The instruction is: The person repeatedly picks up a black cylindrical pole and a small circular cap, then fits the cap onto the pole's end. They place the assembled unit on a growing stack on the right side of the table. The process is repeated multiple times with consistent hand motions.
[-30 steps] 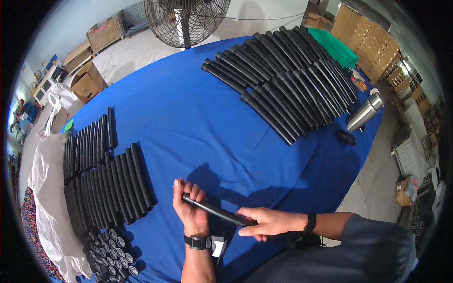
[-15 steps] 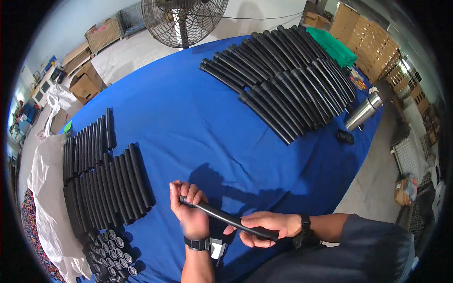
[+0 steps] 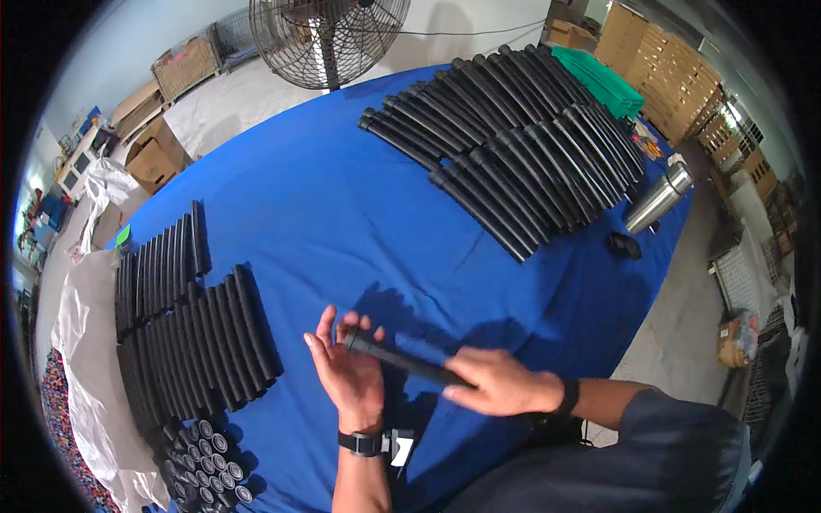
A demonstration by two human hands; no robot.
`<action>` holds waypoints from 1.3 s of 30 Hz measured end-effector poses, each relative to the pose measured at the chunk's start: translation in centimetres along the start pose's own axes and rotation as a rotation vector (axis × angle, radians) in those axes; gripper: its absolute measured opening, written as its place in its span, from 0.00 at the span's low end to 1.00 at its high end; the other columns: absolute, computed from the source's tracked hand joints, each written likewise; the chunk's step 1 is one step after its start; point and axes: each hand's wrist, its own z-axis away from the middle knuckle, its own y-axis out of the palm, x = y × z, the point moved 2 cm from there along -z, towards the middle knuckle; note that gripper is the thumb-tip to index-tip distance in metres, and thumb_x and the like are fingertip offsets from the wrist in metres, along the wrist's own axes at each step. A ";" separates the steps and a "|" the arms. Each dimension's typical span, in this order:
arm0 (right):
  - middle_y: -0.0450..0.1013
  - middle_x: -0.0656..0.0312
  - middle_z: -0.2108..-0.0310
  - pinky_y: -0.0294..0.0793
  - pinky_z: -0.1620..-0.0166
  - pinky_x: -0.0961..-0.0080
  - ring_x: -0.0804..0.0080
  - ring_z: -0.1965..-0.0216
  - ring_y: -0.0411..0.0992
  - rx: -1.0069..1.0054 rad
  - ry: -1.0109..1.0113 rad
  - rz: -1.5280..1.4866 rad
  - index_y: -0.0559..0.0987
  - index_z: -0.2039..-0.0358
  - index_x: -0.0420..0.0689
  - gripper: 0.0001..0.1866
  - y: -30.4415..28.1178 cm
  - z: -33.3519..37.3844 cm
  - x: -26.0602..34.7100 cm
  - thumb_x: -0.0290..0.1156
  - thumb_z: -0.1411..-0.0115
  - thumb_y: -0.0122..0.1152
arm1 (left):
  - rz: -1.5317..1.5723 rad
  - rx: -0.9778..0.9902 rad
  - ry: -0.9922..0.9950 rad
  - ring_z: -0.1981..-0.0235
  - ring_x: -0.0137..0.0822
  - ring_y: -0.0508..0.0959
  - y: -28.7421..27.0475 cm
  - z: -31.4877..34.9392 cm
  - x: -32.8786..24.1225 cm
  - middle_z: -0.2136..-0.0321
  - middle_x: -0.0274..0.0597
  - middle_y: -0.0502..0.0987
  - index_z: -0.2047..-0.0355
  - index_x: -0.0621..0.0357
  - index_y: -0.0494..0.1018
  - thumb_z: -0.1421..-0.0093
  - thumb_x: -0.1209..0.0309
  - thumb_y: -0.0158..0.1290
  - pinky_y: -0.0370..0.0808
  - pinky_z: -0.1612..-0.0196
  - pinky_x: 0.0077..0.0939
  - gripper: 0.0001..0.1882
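Note:
A black tube (image 3: 406, 362) with a thicker collar at its left end is held aslant above the blue cloth. My right hand (image 3: 503, 382) is closed round its right end, back of the hand up. At the collar, my left hand (image 3: 352, 376) is turned palm up with its fingers apart; the collar lies over or against those fingers, not gripped. Similar thin black tubes (image 3: 198, 342) lie in two rows at the left. Below them stands a cluster of short black round caps (image 3: 205, 464) with pale rings.
Rows of collared black tubes (image 3: 513, 154) cover the far right of the blue cloth (image 3: 299, 205). Beside them are a green bin (image 3: 599, 81), a steel flask (image 3: 658, 201) and a small black item (image 3: 624, 247). A fan (image 3: 329, 38) stands beyond; a white sack (image 3: 90, 342) hangs at the left.
My left hand has uncurled from the tube's collared end. My right hand has turned over from underneath to back-up and moved slightly upward with the tube.

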 end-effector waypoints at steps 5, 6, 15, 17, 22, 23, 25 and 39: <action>0.73 0.47 0.61 0.75 0.60 0.54 0.45 0.60 0.75 -0.392 0.047 0.456 0.76 0.53 0.37 0.19 -8.7 -2.5 -6.5 0.38 0.38 0.64 | -0.300 0.080 0.052 0.43 0.39 0.72 -2.1 -0.5 0.4 0.46 0.43 0.73 0.42 0.57 0.71 0.27 0.45 0.44 0.70 0.41 0.46 0.29; 0.73 0.48 0.58 0.75 0.58 0.54 0.45 0.58 0.74 -0.444 0.048 0.578 0.75 0.52 0.38 0.19 -10.7 -3.0 -8.5 0.37 0.37 0.62 | -0.310 0.108 0.051 0.42 0.38 0.72 -2.0 -0.6 0.4 0.47 0.43 0.74 0.44 0.57 0.72 0.27 0.48 0.46 0.70 0.41 0.45 0.26; 0.70 0.54 0.58 0.81 0.57 0.58 0.54 0.55 0.75 -0.512 0.323 1.013 0.75 0.54 0.39 0.16 -16.7 -5.2 -17.9 0.37 0.36 0.62 | -0.319 0.161 0.039 0.43 0.38 0.72 -2.0 -1.0 0.7 0.49 0.43 0.76 0.49 0.57 0.75 0.29 0.54 0.49 0.71 0.41 0.45 0.20; 0.70 0.54 0.59 0.81 0.58 0.57 0.54 0.55 0.75 -0.498 0.338 1.014 0.75 0.55 0.39 0.16 -16.3 -5.6 -17.8 0.37 0.36 0.62 | -0.323 0.157 0.043 0.43 0.38 0.72 -2.2 -1.0 0.6 0.49 0.43 0.76 0.49 0.57 0.75 0.29 0.54 0.49 0.71 0.41 0.45 0.20; 0.70 0.54 0.59 0.81 0.58 0.57 0.55 0.54 0.75 -0.510 0.313 1.027 0.74 0.52 0.39 0.18 -16.2 -6.1 -17.7 0.37 0.37 0.64 | -0.334 0.157 0.042 0.43 0.38 0.72 -2.2 -1.0 0.6 0.50 0.43 0.77 0.49 0.58 0.75 0.29 0.54 0.49 0.72 0.42 0.44 0.20; 0.70 0.54 0.59 0.81 0.57 0.57 0.55 0.54 0.75 -0.515 0.302 1.028 0.74 0.52 0.39 0.19 -16.1 -6.2 -17.6 0.37 0.37 0.64 | -0.337 0.154 0.042 0.43 0.38 0.72 -2.3 -1.0 0.6 0.50 0.43 0.77 0.49 0.58 0.75 0.29 0.54 0.49 0.72 0.42 0.44 0.20; 0.70 0.54 0.59 0.80 0.57 0.59 0.56 0.55 0.75 -0.537 0.277 1.055 0.74 0.48 0.40 0.22 -16.0 -6.1 -17.7 0.37 0.38 0.66 | -0.341 0.152 0.041 0.43 0.38 0.73 -2.3 -1.0 0.6 0.50 0.43 0.77 0.49 0.58 0.75 0.29 0.54 0.50 0.72 0.42 0.44 0.20; 0.70 0.53 0.59 0.76 0.55 0.62 0.55 0.57 0.73 -0.569 0.262 1.122 0.75 0.43 0.40 0.28 -17.3 -6.0 -18.7 0.41 0.40 0.69 | -0.314 0.126 0.038 0.45 0.38 0.75 -2.1 -1.1 0.5 0.51 0.44 0.78 0.51 0.60 0.76 0.30 0.56 0.52 0.73 0.44 0.46 0.20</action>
